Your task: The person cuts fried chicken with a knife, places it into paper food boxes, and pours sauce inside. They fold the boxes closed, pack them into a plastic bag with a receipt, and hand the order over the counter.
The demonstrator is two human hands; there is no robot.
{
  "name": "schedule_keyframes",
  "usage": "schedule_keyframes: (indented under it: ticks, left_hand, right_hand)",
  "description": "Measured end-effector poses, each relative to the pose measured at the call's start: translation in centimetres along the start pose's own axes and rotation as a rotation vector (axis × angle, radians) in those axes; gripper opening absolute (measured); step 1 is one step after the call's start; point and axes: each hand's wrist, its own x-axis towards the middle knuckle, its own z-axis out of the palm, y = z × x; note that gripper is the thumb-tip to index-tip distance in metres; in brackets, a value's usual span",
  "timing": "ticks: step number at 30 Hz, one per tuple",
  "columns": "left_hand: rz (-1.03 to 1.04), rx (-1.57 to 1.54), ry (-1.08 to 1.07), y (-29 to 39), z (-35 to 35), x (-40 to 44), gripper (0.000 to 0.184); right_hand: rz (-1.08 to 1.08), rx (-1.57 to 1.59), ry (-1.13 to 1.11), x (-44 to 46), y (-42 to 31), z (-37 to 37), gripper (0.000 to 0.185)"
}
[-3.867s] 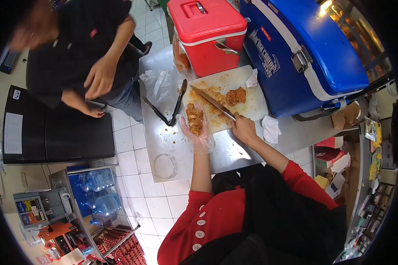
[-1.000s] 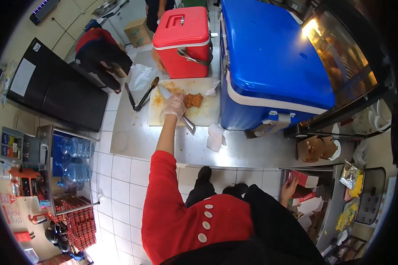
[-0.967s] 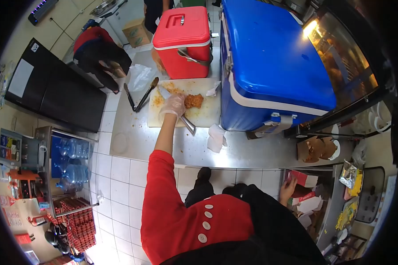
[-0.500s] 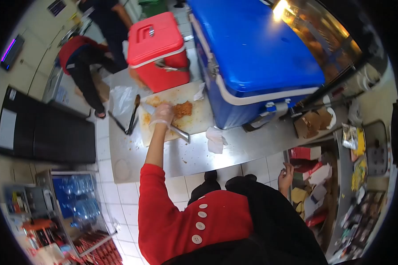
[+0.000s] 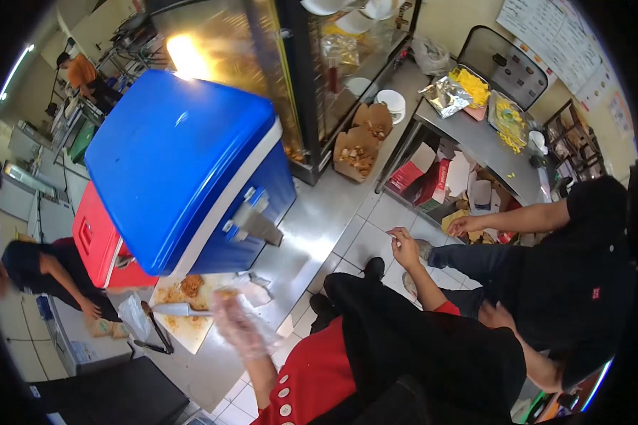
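The left hand (image 5: pixel 237 324), in a clear, wrinkled plastic glove, is over the near edge of the white cutting board (image 5: pixel 197 338), beside the handle end of a knife (image 5: pixel 176 309). Motion blur smears this hand, so I cannot tell how far its fingers are spread or whether they grip the handle. The bare right hand (image 5: pixel 406 248) is raised well away from the board, above the tiled floor, its fingers apart and loosely bent, grasping nothing visible.

The knife lies flat on the board, its broad, smooth metal blade pointing away from the glove. Just past the blade, also on the board, sits a piece of fried chicken (image 5: pixel 191 285), reddish-brown, with a rough, craggy crust; orange crumbs and smears dot the plastic around it. Crumpled white tissue (image 5: pixel 255 290) is beside the board, on the smooth, reflective metal table (image 5: pixel 308 227).

Across the board from the gloved hand, dark tongs (image 5: pixel 156 329) lie with arms splayed, near a thin, creased, translucent plastic bag (image 5: pixel 133 316). A boxy blue cooler (image 5: pixel 184 170) with rounded lid edges and a white rim stands behind the board, next to a smaller red cooler (image 5: pixel 106 241), also hard-sided.
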Motion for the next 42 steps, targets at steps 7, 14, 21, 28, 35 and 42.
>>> schedule_keyframes:
  ticks: [7,14,21,28,35,42]
  left_hand:
    - [0.302,0.418,-0.736,-9.5,24.1,-3.2,0.026]
    - [0.861,0.927,-1.414,-24.0,44.7,6.3,0.018]
    - [0.792,1.874,-1.701,-25.6,48.7,7.8,0.027]
    - [1.524,1.468,-1.231,-19.9,39.9,1.3,0.052]
    - [1.066,1.830,-1.582,-15.4,20.5,-2.7,0.055]
    - [1.132,1.938,-1.372,-8.4,7.4,-1.3,0.056]
  right_hand:
    - [0.036,0.099,-0.047,3.9,4.3,-1.4,0.025]
    - [0.097,0.188,0.016,8.1,7.8,-3.2,0.022]
    - [0.177,0.493,0.190,11.8,10.4,-4.7,0.024]
    - [0.177,1.006,0.247,18.0,3.4,-9.4,0.022]
    - [-0.036,0.880,-0.515,14.6,-7.1,-6.6,0.013]
    - [-0.114,1.047,-0.637,7.3,-17.4,0.4,0.010]
